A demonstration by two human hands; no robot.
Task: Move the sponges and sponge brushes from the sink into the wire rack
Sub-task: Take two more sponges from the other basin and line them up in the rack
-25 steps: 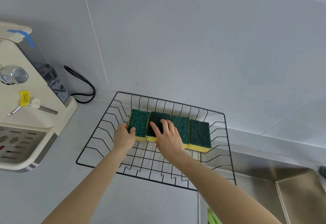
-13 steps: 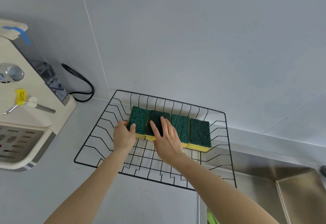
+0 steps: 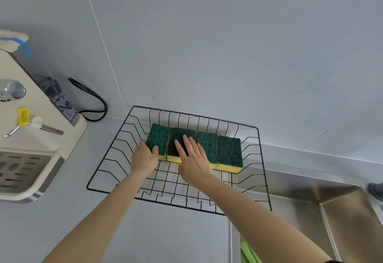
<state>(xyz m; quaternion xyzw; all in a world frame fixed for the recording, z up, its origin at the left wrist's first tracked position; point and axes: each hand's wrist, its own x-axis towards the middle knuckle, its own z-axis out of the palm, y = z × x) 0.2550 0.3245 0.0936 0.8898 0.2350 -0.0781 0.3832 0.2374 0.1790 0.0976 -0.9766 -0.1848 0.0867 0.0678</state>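
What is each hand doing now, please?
Left hand: closed on the leftmost sponge.
Right hand: open, flat on the second sponge.

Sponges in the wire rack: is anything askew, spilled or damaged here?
Nothing stands out. Four green-and-yellow sponges lie side by side, scrubbing side up, along the back of the wire rack. The left hand grips the leftmost one; the right hand rests flat on the second.
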